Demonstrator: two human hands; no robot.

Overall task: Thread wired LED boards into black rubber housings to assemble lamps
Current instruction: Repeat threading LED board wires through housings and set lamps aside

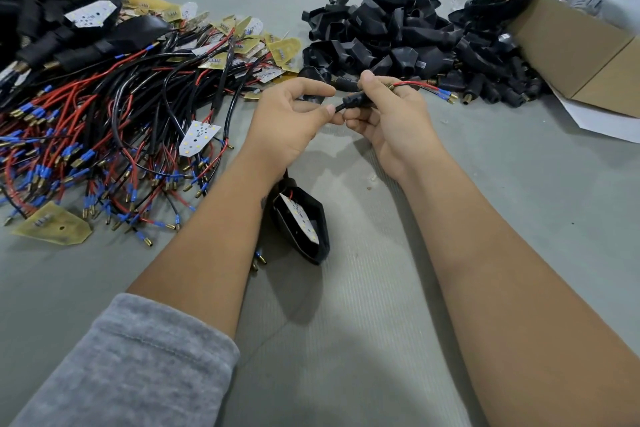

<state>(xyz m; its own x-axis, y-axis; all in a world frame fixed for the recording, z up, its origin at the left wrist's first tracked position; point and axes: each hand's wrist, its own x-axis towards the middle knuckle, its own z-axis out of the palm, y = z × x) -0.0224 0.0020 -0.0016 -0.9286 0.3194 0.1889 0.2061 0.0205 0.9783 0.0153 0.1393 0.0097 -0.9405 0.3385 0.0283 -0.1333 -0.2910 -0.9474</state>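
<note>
Head view, nearest first: a grey sleeve (138,367), then a black rubber housing (304,229) with an LED board (303,220) inside, lying on the grey table (450,288) under the left forearm. Above it, left hand (287,121) and right hand (391,121) pinch a black housing stem (353,101), red wires (422,87) poking out rightward; fingers hide its body. Farther off: wired boards (104,114) left, empty housings (415,42) right.

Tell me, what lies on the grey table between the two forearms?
In the head view, one assembled lamp lies there: a black rubber housing with a white LED board inside. It sits close beside the left forearm, on the grey table.
</note>
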